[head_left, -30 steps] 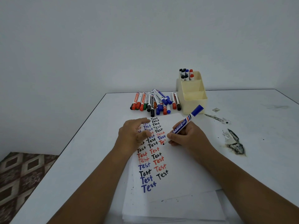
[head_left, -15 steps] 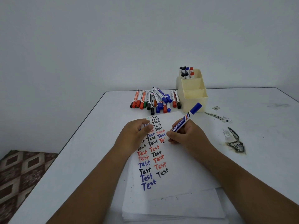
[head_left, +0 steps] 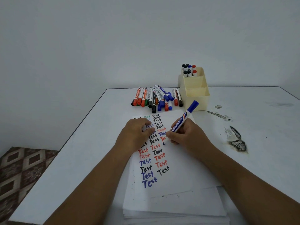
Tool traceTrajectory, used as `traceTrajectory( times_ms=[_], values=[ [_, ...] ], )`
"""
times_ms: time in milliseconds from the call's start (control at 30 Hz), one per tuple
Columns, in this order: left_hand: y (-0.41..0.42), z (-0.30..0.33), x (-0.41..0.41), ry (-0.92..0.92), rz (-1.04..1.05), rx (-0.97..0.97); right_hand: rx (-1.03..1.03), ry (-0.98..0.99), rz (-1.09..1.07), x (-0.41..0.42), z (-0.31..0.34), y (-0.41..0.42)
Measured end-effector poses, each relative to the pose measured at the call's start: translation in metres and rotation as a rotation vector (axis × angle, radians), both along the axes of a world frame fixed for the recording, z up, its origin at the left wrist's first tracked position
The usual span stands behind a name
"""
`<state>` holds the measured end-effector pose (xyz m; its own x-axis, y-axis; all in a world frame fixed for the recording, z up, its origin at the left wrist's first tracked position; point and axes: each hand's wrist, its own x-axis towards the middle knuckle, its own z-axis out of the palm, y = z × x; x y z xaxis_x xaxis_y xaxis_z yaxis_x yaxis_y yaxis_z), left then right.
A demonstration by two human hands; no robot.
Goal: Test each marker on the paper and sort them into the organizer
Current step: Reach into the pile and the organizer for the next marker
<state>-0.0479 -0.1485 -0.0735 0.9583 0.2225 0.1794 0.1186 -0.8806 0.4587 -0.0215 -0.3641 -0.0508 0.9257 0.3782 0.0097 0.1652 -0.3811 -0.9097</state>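
Note:
My right hand (head_left: 188,135) grips a blue whiteboard marker (head_left: 183,119) like a pen, its blue cap posted on the back end and its tip touching the white paper (head_left: 181,168) beside the written rows. The sheet carries several "Test" words in black, red, blue and green. My left hand (head_left: 136,133) rests on the paper's upper left with curled fingers, holding it down. A pile of capped markers (head_left: 155,99) lies beyond the sheet. The cream organizer (head_left: 194,95) stands at the back right, with several markers (head_left: 189,70) upright in its rear compartment.
The paper lies on top of a stack of white sheets (head_left: 175,215) at the near table edge. Dark scorched or stained patches (head_left: 237,140) mark the white table to the right. The table's left edge drops to a patterned floor (head_left: 21,176).
Both hands stay on the paper. The marker tip has made small writing moves at the same spot, and the view has shifted slightly.

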Motion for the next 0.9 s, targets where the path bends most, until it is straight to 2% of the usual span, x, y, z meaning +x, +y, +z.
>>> traceTrajectory(
  times_ms=[333, 433, 900],
  values=[
    [0.0015, -0.0041, 0.0026, -0.024, 0.011, 0.018, 0.050, 0.013, -0.010, 0.0014, 0.0002, -0.0012],
    [0.0024, -0.0061, 0.0036, -0.053, 0.036, 0.058, 0.003, -0.003, 0.006, 0.0008, -0.0012, 0.0005],
    [0.0029, -0.0054, 0.0027, -0.063, 0.040, 0.007, 0.021, -0.037, -0.040, 0.0016, -0.0032, -0.0028]
  ],
)
